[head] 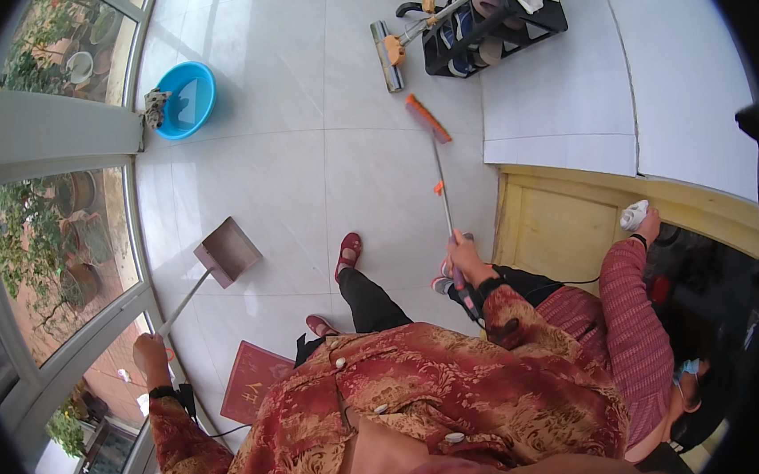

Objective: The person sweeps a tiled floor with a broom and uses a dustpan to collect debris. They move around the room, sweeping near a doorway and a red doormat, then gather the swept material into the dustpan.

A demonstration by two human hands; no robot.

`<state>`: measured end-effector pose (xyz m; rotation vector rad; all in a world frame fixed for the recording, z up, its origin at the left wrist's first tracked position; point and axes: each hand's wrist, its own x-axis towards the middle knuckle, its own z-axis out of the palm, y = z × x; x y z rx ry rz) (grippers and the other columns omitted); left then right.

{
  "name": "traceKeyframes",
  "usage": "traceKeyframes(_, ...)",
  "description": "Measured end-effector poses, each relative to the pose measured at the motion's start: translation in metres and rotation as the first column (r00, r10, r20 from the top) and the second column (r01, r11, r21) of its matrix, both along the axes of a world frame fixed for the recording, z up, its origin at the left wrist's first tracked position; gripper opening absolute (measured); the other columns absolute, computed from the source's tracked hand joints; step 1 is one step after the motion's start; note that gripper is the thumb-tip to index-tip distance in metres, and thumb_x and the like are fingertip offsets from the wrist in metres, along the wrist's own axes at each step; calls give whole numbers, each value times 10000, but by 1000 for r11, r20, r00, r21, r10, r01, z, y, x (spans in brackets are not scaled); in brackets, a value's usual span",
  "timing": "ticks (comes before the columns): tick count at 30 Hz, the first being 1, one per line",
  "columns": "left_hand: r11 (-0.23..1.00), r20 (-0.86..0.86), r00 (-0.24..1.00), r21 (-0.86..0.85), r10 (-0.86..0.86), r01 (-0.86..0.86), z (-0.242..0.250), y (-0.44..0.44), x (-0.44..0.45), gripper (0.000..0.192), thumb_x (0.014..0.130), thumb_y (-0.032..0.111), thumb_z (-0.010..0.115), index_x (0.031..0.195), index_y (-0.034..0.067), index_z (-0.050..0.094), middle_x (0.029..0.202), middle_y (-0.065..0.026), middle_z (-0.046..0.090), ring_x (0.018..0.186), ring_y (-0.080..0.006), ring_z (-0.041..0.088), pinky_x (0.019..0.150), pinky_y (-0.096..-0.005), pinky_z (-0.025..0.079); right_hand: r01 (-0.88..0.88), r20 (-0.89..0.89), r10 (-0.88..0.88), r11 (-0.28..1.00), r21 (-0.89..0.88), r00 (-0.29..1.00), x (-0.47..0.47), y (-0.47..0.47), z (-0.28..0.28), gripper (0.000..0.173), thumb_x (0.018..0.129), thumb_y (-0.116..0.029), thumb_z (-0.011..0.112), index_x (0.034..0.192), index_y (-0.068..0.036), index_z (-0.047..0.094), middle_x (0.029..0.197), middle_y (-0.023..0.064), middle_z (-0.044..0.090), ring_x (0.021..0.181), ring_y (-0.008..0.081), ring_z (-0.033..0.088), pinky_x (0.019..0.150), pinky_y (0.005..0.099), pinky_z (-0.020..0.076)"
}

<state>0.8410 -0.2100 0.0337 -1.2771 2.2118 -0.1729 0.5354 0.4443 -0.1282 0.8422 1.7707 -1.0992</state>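
My left hand (151,354) is closed around the handle of a long-handled dustpan (228,252), whose pan rests on the tiled floor at the left. In my right hand (468,261) is the handle of a broom (429,118) with orange bristles. The broom head is well forward, near the floor, below a sponge mop head (388,56). Dustpan and broom head are far apart. Whether any dirt lies in the pan I cannot tell.
A blue basin (205,98) of water with a cloth on its rim stands by the windows. A black shoe rack (497,27) is at upper right. Close on my right, another person wipes by a yellow wooden door (555,223) with a white cloth (634,215). A red mat (255,382) lies lower left.
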Motion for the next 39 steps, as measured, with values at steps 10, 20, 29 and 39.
traceKeyframes(10, 997, 15, 998, -40, 60, -59, 6, 16, 7, 295, 813, 302, 586, 798, 30, 698, 802, -180, 677, 743, -343, 666, 661, -435, 532, -164, -10, 164, 979, -124, 986, 5, -5, 93, 633, 867, -94, 509, 1454, -132, 275, 555, 46, 478, 406, 146, 467, 353, 307, 398)
traceKeyframes(20, 999, 27, 998, -19, 49, -48, 5, 25, -3, 297, 818, 320, 579, 827, 47, 697, 840, -162, 681, 799, -328, 664, 700, -418, 532, -252, 27, 259, 955, -157, 965, -19, -63, -8, 617, 871, -115, 493, 1446, -197, 285, 517, 79, 481, 357, 179, 465, 333, 346, 396)
traceKeyframes(29, 999, 40, 999, -15, 36, -35, 5, 26, -7, 312, 816, 316, 593, 810, 18, 685, 836, -193, 671, 788, -352, 659, 686, -441, 529, -362, 191, 396, 913, -190, 898, 41, -5, 95, 580, 870, -141, 531, 1422, -201, 361, 569, 43, 485, 413, 135, 469, 379, 301, 414)
traceKeyframes(39, 1000, 58, 998, 3, -31, 31, -1, 23, -20, 312, 799, 307, 603, 790, 9, 698, 796, -202, 666, 742, -356, 659, 669, -455, 521, 136, -86, -140, 989, -53, 986, -23, 61, 63, 349, 888, -181, 512, 1235, -145, 503, 588, 34, 498, 426, 116, 470, 373, 284, 402)
